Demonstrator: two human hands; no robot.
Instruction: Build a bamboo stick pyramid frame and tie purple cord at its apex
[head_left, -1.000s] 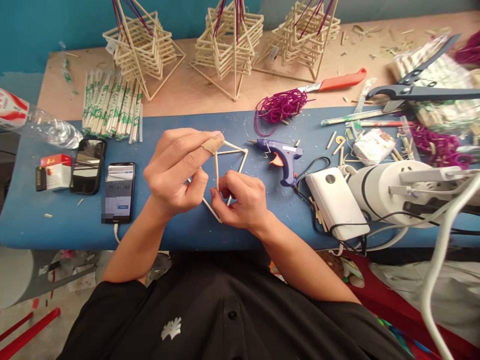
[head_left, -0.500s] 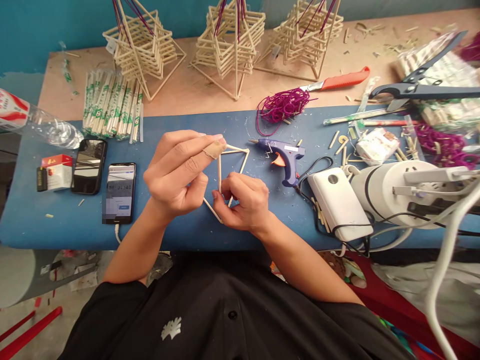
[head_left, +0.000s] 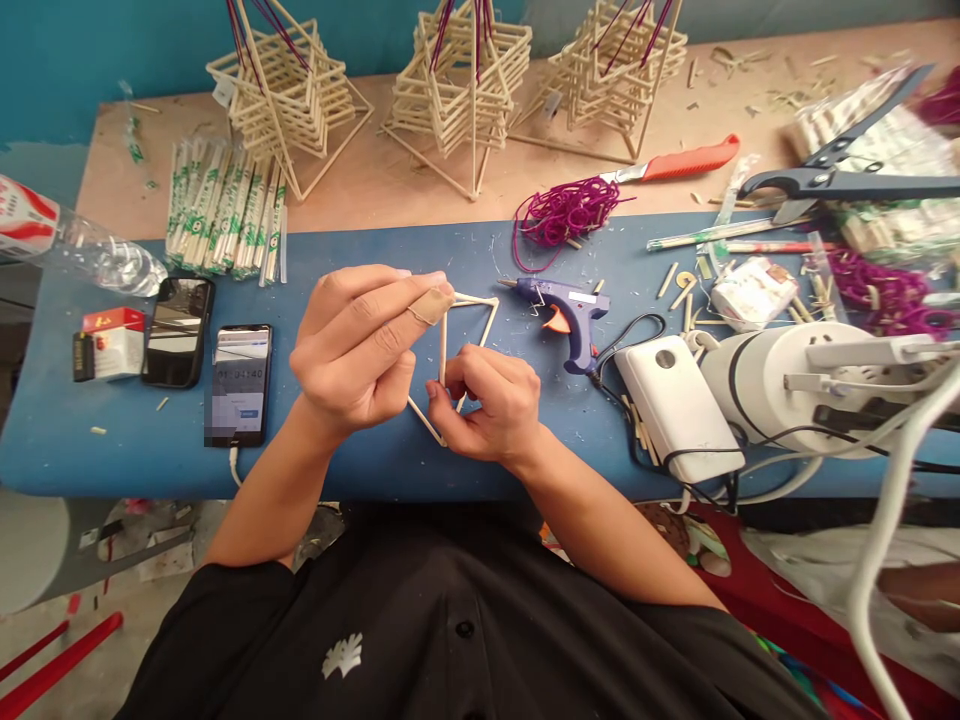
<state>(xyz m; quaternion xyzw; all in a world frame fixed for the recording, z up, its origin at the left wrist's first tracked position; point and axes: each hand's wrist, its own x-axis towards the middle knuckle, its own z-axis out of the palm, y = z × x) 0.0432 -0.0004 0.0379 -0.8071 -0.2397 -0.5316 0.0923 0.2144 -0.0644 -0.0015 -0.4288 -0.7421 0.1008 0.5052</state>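
The frame (head_left: 489, 322) of thin sticks is in both my hands, near the front middle of the tabletop (head_left: 585, 430); I can't tell whether it rests on the blue surface or is lifted off it. My left hand (head_left: 360, 350) is half curled on it: fingers side by side, their tips at the far corner, a bandage (head_left: 430, 304) around one finger, the thumb bent in below. My right hand (head_left: 491, 405) is clamped on the frame, thumb and forefinger pinching around the lower end of one stick (head_left: 443, 345), the other fingers tucked into the palm. My two hands are close but apart, the sticks between them.

The frame's nearest corner points toward the front edge, which both my forearms cross. To the right, blue surface shows between my right hand and the glue gun (head_left: 576, 318); past that, the power bank (head_left: 679, 410) and its cables crowd that side. To the left, a narrow blue strip separates my left wrist from the lit phone (head_left: 241, 380). Beyond my fingers, more blue runs back to the wood-coloured part, where three stick towers (head_left: 472, 95) stand against the wall.
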